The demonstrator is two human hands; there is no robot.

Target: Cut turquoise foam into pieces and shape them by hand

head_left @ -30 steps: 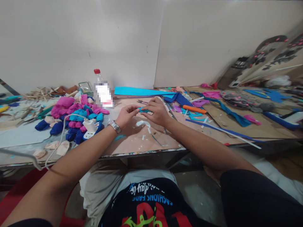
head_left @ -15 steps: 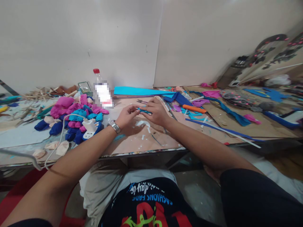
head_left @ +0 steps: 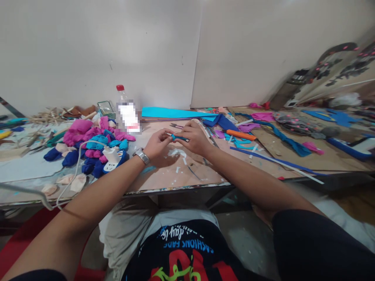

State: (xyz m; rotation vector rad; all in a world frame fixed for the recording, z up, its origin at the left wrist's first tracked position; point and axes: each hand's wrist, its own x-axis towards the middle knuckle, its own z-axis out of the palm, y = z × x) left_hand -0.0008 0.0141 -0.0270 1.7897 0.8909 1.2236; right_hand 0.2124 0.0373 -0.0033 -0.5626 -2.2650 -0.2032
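Note:
Over the middle of the table, a small twisted piece of bright blue crepe-like material (head_left: 175, 137) is pinched between my two hands. My left hand (head_left: 158, 143) has thumb and forefinger closed on its left end; a metal watch sits on that wrist. At its right side, the fingers of my right hand (head_left: 195, 137) are closed on the piece, and a dark, narrow part runs under them. Just beyond the right fingers is a pair of small snips (head_left: 176, 126), partly hidden; whether they touch the hand I cannot tell.
Left of my hands lies a pile of pink and blue fabric-like bundles (head_left: 80, 130) with a power strip (head_left: 112, 164) and white cable. A red-capped bottle (head_left: 129, 115) stands behind. Rightward are an orange roll (head_left: 240, 135), blue strips (head_left: 263, 158) and a cardboard sheet (head_left: 310, 160).
The blue piece has turned between my fingers, and more of it and its dark part show now. Both hands stay in nearly the same place. The view has shifted very slightly.

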